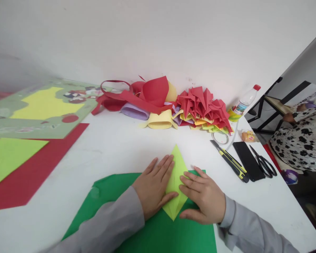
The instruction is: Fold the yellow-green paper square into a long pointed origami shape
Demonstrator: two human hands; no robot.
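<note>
A lime-green folded paper (177, 175), kite-shaped with points at top and bottom, lies on a dark green sheet (158, 232) on the white table (116, 147). My left hand (154, 188) lies flat on the paper's left half, fingers stretched out and pressing it down. My right hand (202, 198) rests on its right half, fingers extended onto the fold, thumb along the lower edge. Both sleeves are grey.
A heap of folded red, yellow and purple paper (189, 105) lies against the wall. Right of it are a plastic bottle (244, 102), tape roll (220, 137), utility knife (230, 161), black case (249, 161) and scissors (264, 163). Red and lime sheets (15, 168) lie left. Another person in a floral garment (300, 140) sits right.
</note>
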